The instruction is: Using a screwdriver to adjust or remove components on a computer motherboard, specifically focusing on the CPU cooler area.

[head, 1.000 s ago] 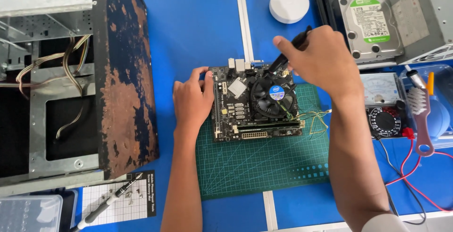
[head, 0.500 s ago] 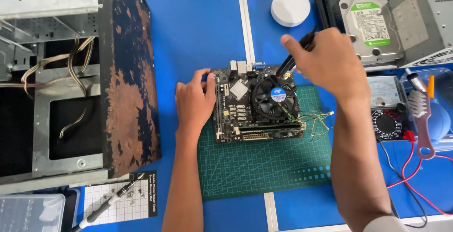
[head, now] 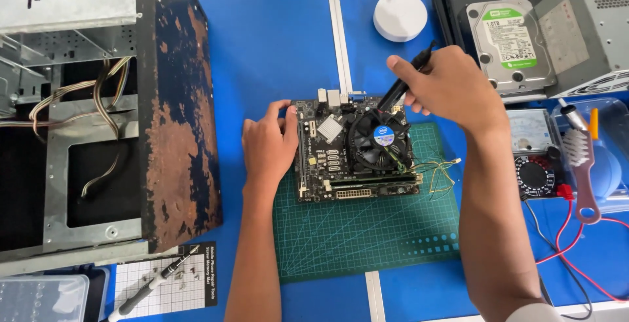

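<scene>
The right hand (head: 452, 89) has drawn back a little toward one o'clock since a second ago, and the slim black screwdriver (head: 407, 79) it pinches between thumb and curled fingers now leans more steeply, its tip down at the upper edge of the round black cooling fan with the blue centre label (head: 380, 142). A second ago the hand covered more of the fan; now the whole fan shows, so the tool looks set on a fastener at the fan's twelve o'clock corner — that is my reading, the tip itself is too small to make out.

The left hand (head: 268, 145) has barely moved. It lies flat against the nine o'clock edge of the dark square motherboard (head: 327, 165), fingers close together and bent over the board's upper corner, steadying it. The board sits on the green gridded cutting mat (head: 367, 237), at its upper left — loose thin wires (head: 440, 171) trail off at three o'clock.
</scene>
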